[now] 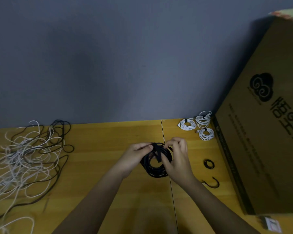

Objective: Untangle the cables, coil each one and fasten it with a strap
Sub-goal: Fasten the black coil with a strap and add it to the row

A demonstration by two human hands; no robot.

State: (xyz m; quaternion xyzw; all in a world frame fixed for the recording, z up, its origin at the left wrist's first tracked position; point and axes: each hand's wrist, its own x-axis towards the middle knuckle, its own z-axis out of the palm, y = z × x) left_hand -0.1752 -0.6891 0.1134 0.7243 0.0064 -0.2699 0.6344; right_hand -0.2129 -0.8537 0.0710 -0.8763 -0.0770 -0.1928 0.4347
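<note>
Strap work is the step in hand: your left hand (139,152) pinches the top of the black coil (156,162), fingers curled round the bundled turns, while your right hand (176,156) grips the coil's other side, fingertips bent in at the top where the black strap (158,153) crosses. The coil sits between both grips, raised just over the tabletop (108,149). I judge you do best to keep the left grip tight on the turns so none springs loose, draw the strap's hanging tail through the coil's middle, pull it snug and press it down on itself.

Whether the strap is already closed cannot be told; black on black blurs it, and your right fingers cover its upper end. Far to the left of your grip, the tangled cables (27,157) run off the picture's edge. Beyond your right hand lie three strapped white coils (197,124); nearer it, two dark loose straps (209,163), hard to make out, beside the cardboard box (260,132).
</note>
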